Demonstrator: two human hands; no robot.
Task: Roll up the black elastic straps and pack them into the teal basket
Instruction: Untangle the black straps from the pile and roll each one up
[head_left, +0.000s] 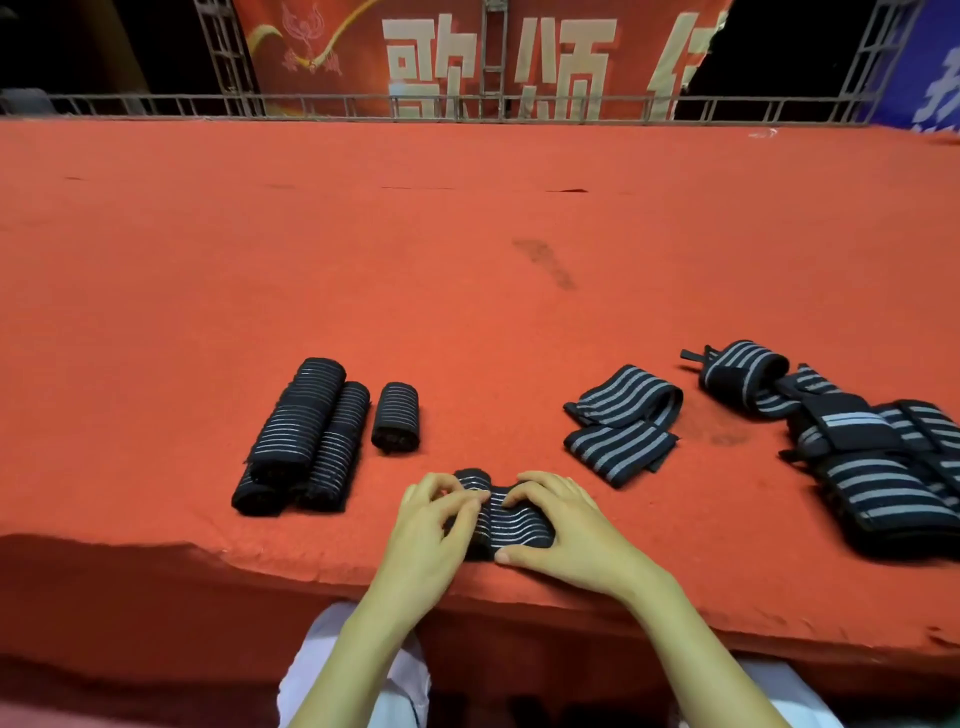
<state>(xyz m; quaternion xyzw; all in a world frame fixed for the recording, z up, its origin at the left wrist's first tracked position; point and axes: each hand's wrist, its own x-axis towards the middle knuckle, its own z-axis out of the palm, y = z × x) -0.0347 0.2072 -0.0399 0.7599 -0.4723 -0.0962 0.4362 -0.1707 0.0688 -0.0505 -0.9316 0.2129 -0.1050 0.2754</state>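
Honestly, the main risk here is the roll springing loose. The strap (511, 512) is elastic and sits right at the near edge of the red carpet (467, 260). If either hand eases off, I'd guess the wound part unwinds or the whole thing tips off the edge toward the person's lap. It also looks pinched in the middle and wider at the ends, so it could come out lopsided and pack worse than the done ones. Other worry: no teal basket anywhere in view. Each roll has to be carried out of shot, and a loosely held one could uncoil on the way.

Grip: both hands are clamped on that one strap. The left hand (431, 525) has its fingers (467, 501) curled onto the strap's left end, pressing from the top. The right hand (561, 525) curls over the right end, with the thumb (506, 557) tucked against the near edge. Neither hand is spread, and the fingers are bent tight to the fabric. Can't tell how much is wound, since the hands cover most of it.

Finished rolls (306, 431) lie bunched to the left, apart from the hands, with a short roll (395, 415) just beside them. Unrolled stuff is off to the right: a folded strap (621, 423) and, further right, a pile (857, 457).
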